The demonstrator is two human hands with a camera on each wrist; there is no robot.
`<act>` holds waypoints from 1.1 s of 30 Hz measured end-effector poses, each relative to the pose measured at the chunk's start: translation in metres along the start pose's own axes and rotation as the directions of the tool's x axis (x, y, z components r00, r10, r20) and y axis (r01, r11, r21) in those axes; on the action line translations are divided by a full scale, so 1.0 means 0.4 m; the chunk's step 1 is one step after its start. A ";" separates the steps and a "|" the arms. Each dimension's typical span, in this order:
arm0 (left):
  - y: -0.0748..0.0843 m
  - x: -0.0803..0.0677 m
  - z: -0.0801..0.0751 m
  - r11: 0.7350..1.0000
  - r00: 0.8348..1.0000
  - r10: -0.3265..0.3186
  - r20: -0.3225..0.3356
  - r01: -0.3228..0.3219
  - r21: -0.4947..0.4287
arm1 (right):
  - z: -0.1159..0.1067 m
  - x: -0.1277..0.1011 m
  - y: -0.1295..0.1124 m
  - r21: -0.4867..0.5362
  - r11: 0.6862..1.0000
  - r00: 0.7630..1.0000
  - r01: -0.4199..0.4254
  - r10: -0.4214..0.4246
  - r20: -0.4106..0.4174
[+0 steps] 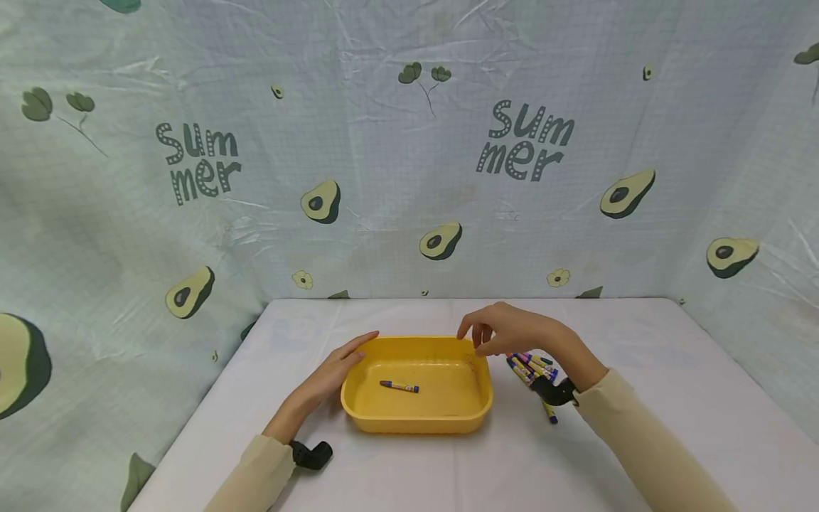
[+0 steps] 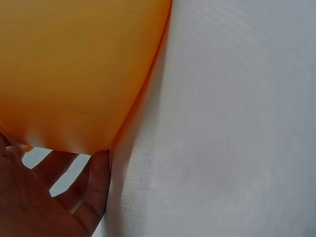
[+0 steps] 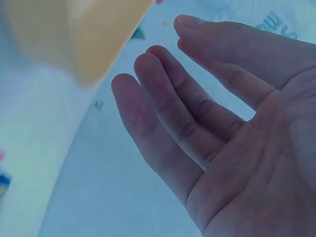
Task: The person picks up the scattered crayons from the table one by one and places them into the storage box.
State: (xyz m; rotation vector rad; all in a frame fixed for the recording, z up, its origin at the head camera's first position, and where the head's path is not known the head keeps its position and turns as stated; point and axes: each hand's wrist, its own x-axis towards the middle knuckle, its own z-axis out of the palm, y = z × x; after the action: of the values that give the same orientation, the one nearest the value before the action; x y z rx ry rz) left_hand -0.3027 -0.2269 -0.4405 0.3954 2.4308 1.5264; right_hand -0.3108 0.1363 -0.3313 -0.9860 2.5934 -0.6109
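Note:
A yellow plastic tray (image 1: 358, 409) sits on the white table, with one purple-and-yellow crayon (image 1: 399, 386) lying inside it. My left hand (image 1: 342, 364) rests against the tray's left rim with straight fingers; in the left wrist view the fingers (image 2: 94, 187) lie along the tray's orange-yellow wall (image 2: 74, 74). My right hand (image 1: 495, 331) hovers over the tray's back right corner, fingers relaxed and holding nothing; the right wrist view shows its bare palm (image 3: 232, 148). Several crayons (image 1: 532, 368) lie in a heap just right of the tray, under that hand's wrist.
A sheet printed with avocados and "Summer" (image 1: 525, 142) hangs behind and at both sides of the table (image 1: 640, 334). Black wrist straps (image 1: 312, 454) show at both cuffs. One crayon (image 1: 550, 414) lies apart near the right wrist.

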 end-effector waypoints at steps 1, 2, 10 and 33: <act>-0.001 0.000 0.001 1.000 1.000 0.002 -0.001 -0.002 0.003 | 0.000 -0.015 0.014 0.002 1.000 1.000 0.001 -0.001 -0.010; -0.001 0.000 0.002 1.000 1.000 -0.003 -0.002 0.003 0.001 | 0.000 -0.030 0.027 0.006 1.000 1.000 0.000 0.000 -0.019; -0.003 0.003 0.001 1.000 1.000 0.001 -0.003 -0.001 -0.009 | 0.005 -0.133 0.116 0.069 0.996 0.993 -0.062 0.068 -0.092; -0.007 0.008 -0.007 0.999 0.999 0.027 0.016 -0.027 -0.017 | 0.074 -0.207 0.273 0.190 0.972 0.980 -0.140 0.163 -0.114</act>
State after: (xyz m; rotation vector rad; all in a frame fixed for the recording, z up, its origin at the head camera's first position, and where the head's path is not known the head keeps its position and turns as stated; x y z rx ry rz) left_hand -0.3069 -0.2294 -0.4421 0.4377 2.4080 1.5477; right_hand -0.2995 0.2583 -0.3998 -0.7048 2.6352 -0.8779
